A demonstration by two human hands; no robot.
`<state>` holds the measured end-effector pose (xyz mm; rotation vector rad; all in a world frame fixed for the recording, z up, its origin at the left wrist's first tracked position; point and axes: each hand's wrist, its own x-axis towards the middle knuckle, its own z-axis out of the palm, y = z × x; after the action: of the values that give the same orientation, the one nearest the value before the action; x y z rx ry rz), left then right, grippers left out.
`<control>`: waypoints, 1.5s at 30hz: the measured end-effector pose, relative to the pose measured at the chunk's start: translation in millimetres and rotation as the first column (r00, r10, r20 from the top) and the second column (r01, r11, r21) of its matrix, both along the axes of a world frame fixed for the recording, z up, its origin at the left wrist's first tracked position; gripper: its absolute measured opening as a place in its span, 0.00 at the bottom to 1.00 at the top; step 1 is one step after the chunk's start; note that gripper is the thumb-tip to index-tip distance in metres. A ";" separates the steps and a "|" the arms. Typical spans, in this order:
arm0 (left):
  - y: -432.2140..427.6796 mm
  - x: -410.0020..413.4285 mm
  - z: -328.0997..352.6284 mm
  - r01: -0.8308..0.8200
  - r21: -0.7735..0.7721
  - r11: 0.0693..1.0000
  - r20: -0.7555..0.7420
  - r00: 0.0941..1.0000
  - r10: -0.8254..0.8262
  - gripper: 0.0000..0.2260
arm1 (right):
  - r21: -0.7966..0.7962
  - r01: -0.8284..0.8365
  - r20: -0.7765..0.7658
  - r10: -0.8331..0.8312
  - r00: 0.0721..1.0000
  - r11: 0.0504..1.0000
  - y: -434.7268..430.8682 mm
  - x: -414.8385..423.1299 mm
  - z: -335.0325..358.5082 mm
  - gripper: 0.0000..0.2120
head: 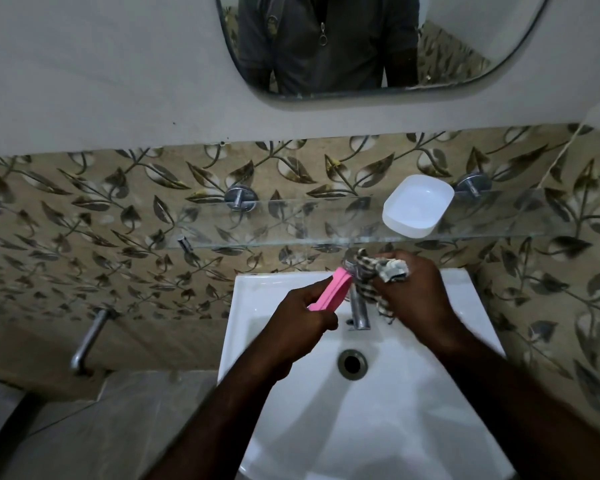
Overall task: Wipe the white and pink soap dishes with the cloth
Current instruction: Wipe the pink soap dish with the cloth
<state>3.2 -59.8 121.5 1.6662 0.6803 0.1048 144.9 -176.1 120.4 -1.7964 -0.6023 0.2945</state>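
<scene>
Fingers of both hands curl above the washbasin, below the glass shelf bearing the white soap dish right of centre; the left hand grips the pink soap dish by one end, so pressure from the right hand's bunched cloth might knock it loose.

Tap and glass shelf block ahead; sink bowl open.

One head-worn wide view, looking steeply down over the sink, close in, facing the wall, mirror up top.
</scene>
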 end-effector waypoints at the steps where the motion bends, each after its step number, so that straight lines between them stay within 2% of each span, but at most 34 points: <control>1: -0.4 -0.6 -0.6 -0.009 -0.008 1.000 -0.003 1.000 0.009 0.28 | 0.064 0.049 -0.051 -0.046 0.998 0.997 -2.3 4.8 0.7 0.14; 2: -0.8 -1.7 -0.9 -0.020 -0.017 1.000 -0.007 1.000 0.020 0.29 | 0.108 0.058 0.002 -0.059 0.998 0.992 -4.6 5.5 3.5 0.14; 3: -1.5 -1.9 -1.5 -0.023 -0.026 0.999 -0.010 1.000 0.023 0.29 | 0.122 0.020 0.119 -0.034 0.992 0.992 -6.2 1.3 8.1 0.16; 4: -2.7 -1.9 -1.6 -0.021 -0.033 0.999 -0.011 1.000 0.020 0.27 | 0.124 -0.079 0.254 0.045 0.966 0.989 -6.8 -5.8 12.5 0.16; 6: -4.1 0.9 0.2 -0.036 -0.048 0.998 0.013 0.999 0.036 0.17 | 0.017 -0.315 0.513 0.262 0.817 0.949 -2.9 -23.0 14.4 0.13; 7: -4.3 2.1 0.2 -0.057 -0.063 0.996 0.039 0.997 0.059 0.13 | -0.073 -0.377 0.587 0.345 0.732 0.923 -0.3 -28.6 13.1 0.13; 8: -3.7 2.3 -0.4 -0.073 -0.076 0.994 0.072 0.994 0.079 0.12 | -0.130 -0.387 0.610 0.382 0.695 0.913 2.3 -29.3 11.1 0.14; 9: -3.0 1.5 -1.7 -0.083 -0.081 0.993 0.107 0.990 0.091 0.13 | -0.131 -0.359 0.579 0.365 0.729 0.924 3.8 -27.1 10.7 0.15; 12: -0.2 -5.8 -6.4 -0.089 -0.021 0.996 0.185 0.978 0.092 0.16 | -0.015 -0.190 0.352 0.183 0.918 0.982 1.6 -14.6 14.3 0.18; 15: 0.0 -5.4 -10.2 -0.142 0.080 0.987 0.201 0.972 0.123 0.09 | 0.038 -0.201 0.268 0.184 0.946 0.979 3.4 -15.1 14.1 0.21; 17: -0.6 -1.6 -15.2 -0.187 0.131 0.974 0.181 0.970 0.162 0.07 | -0.001 -0.237 0.383 0.220 0.897 0.971 6.5 -29.8 12.1 0.19; 18: -0.6 0.1 -18.2 -0.200 0.154 0.968 0.180 0.969 0.171 0.07 | -0.036 -0.253 0.490 0.238 0.839 0.967 7.7 -37.9 10.7 0.18; 20: -1.0 -0.4 -23.4 -0.217 0.230 0.949 0.215 0.962 0.168 0.09 | -0.143 -0.293 0.690 0.307 0.655 0.945 8.7 -52.6 9.6 0.17; 21: -1.4 -0.5 -23.8 -0.224 0.261 0.939 0.237 0.958 0.162 0.10 | -0.193 -0.326 0.740 0.355 0.571 0.926 9.1 -56.1 8.9 0.17; 22: -0.9 -1.1 -25.0 -0.241 0.266 0.933 0.247 0.953 0.175 0.10 | -0.215 -0.354 0.758 0.384 0.527 0.910 9.0 -55.2 7.2 0.17; 23: -0.8 -1.2 -25.4 -0.267 0.246 0.932 0.239 0.948 0.209 0.09 | -0.197 -0.369 0.749 0.382 0.541 0.908 8.9 -51.5 5.9 0.17; 24: -0.8 -0.9 -26.6 -0.294 0.220 0.930 0.230 0.942 0.243 0.08 | -0.149 -0.352 0.706 0.349 0.616 0.924 8.5 -47.0 3.7 0.16; 26: 0.1 0.6 -29.8 -0.317 0.201 0.927 0.205 0.939 0.276 0.08 | -0.044 -0.252 0.451 0.244 0.859 0.967 8.0 -35.3 2.8 0.18; 28: 1.0 1.7 -31.1 -0.288 0.224 0.931 0.200 0.949 0.245 0.07 | -0.044 -0.167 0.265 0.173 0.949 0.985 9.8 -31.8 2.3 0.20; 30: 1.8 4.0 -29.6 -0.275 0.213 0.938 0.213 0.950 0.230 0.06 | -0.066 -0.134 0.449 0.149 0.881 0.989 15.7 -39.4 1.7 0.19; 32: 3.2 4.9 -28.5 -0.293 0.202 0.934 0.246 0.939 0.241 0.07 | -0.095 -0.186 0.641 0.204 0.740 0.978 18.6 -50.2 0.0 0.21; 33: 3.6 4.6 -27.0 -0.304 0.204 0.931 0.264 0.932 0.246 0.07 | -0.122 -0.221 0.693 0.242 0.679 0.968 18.7 -49.7 0.1 0.22; 34: 3.8 3.6 -25.1 -0.310 0.195 0.931 0.272 0.929 0.253 0.09 | -0.138 -0.249 0.703 0.272 0.657 0.959 18.0 -45.2 0.4 0.22; 35: 4.2 2.2 -23.7 -0.319 0.177 0.931 0.263 0.927 0.268 0.13 | -0.130 -0.257 0.662 0.277 0.697 0.958 16.0 -39.2 -0.2 0.22; 37: 5.1 1.2 -22.1 -0.350 0.162 0.923 0.234 0.922 0.309 0.18 | -0.073 -0.215 0.449 0.225 0.865 0.974 11.3 -26.2 1.1 0.22; 39: 4.0 3.1 -21.3 -0.337 0.166 0.927 0.223 0.928 0.298 0.17 | -0.095 -0.167 0.365 0.190 0.911 0.981 11.8 -25.5 -0.6 0.23; 40: 2.9 3.5 -21.2 -0.322 0.162 0.933 0.219 0.933 0.285 0.14 | -0.096 -0.155 0.406 0.181 0.896 0.983 14.3 -31.9 -0.2 0.21; 42: 3.1 4.2 -24.0 -0.303 0.174 0.937 0.227 0.938 0.261 0.08 | -0.046 -0.194 0.560 0.186 0.807 0.980 19.8 -50.8 -0.5 0.19; 45: 6.3 2.1 -27.3 -0.346 0.159 0.925 0.280 0.914 0.294 0.13 | -0.105 -0.322 0.720 0.295 0.628 0.941 22.3 -58.2 -5.1 0.18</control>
<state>5.3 -53.5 94.2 1.6854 0.7642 0.6330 86.8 -153.8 115.3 -1.7335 -1.4933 -0.2421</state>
